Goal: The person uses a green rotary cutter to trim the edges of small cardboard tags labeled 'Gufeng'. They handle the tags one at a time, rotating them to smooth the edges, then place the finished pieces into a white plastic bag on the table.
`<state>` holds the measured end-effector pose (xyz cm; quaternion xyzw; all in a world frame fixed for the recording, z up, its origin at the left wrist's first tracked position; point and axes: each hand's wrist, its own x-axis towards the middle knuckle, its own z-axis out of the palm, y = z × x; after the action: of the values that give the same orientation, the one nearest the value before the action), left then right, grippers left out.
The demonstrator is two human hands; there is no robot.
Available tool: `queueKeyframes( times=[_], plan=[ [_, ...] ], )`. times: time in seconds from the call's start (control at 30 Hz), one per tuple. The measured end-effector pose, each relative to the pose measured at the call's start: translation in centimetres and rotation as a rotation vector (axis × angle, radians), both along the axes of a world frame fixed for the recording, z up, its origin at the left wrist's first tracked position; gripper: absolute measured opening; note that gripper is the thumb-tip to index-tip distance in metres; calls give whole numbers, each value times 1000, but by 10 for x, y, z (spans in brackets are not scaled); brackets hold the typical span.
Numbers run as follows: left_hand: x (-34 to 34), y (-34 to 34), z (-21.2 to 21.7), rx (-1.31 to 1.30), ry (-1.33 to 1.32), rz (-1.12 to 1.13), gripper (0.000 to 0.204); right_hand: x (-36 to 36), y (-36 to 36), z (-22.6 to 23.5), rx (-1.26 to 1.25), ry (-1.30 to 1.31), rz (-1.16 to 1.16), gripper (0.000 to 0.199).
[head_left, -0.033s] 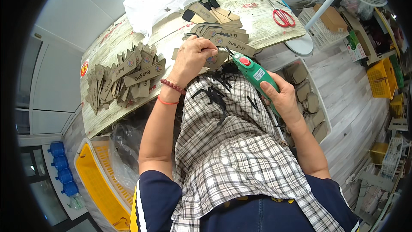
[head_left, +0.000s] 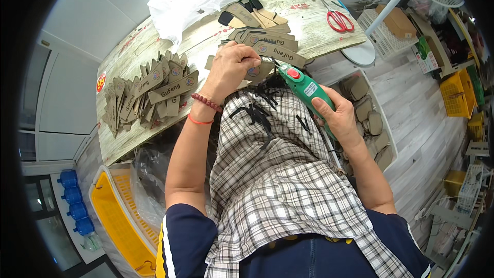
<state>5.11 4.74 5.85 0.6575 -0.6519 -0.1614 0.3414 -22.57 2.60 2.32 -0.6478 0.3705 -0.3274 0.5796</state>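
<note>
My left hand (head_left: 234, 64) pinches a khaki fabric strap piece (head_left: 253, 72) with a small round emblem, just beyond the table's near edge. Part of that piece is hidden behind my fingers. Wrapped in my right hand (head_left: 337, 116) is a green handheld power tool (head_left: 309, 90) with a red button. Its dark tip points at the right end of the strap piece; whether they touch, I cannot tell. Black trimmed strips (head_left: 254, 116) lie on the checked apron (head_left: 288, 175) over my lap. Beyond my left hand, similar strap pieces (head_left: 278, 54) lie fanned out on the table.
A large heap of strap pieces (head_left: 149, 92) covers the table's left side. Red-handled scissors (head_left: 339, 21) and a white plastic bag (head_left: 190, 0) lie farther back. A bin of khaki pieces (head_left: 365, 118) stands at right, a yellow basket (head_left: 116, 216) at lower left, a fan (head_left: 391, 7) at far right.
</note>
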Motion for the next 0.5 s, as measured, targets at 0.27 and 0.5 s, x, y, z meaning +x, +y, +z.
queueKeyframes(
  times=[0.27, 0.5],
  plan=[
    [-4, -7, 1, 29, 78, 115, 9, 1, -1, -6, 36, -26, -70, 45],
    [14, 10, -52, -230, 1578, 520, 21, -1, 9, -5, 33, 8, -132, 48]
  ],
)
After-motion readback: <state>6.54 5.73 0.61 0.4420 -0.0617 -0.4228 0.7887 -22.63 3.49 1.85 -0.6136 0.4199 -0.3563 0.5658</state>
